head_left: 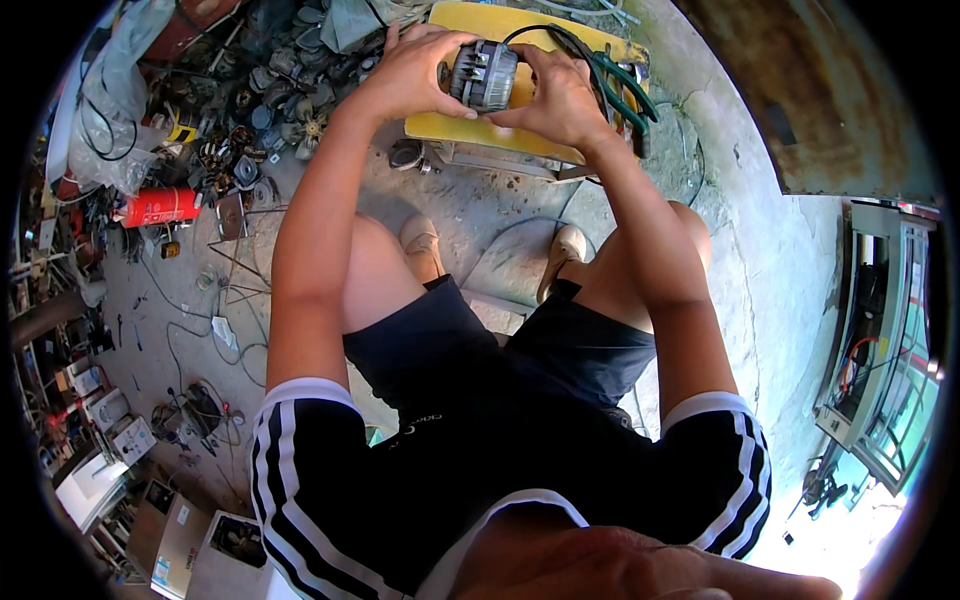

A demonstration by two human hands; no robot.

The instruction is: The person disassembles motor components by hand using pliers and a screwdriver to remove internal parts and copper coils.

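Observation:
A grey ribbed electric motor (485,76) is held between my two hands over a yellow bench top (455,129). My left hand (418,76) curves round its left side, thumb at the near edge. On the other side, my right hand (556,98) grips it with thumb and fingers. A black cable (540,29) arcs from behind the motor toward the right. Just beyond my right hand lie green-handled pliers (622,90) on the bench's right end.
Many motor parts (265,110) are heaped left of the bench. A red cylinder (163,206) lies below that pile. A metal ring (406,154) sits on the floor by the bench. Rusty sheet metal (830,110) stands at the upper right. Loose cables (190,330) cross the floor.

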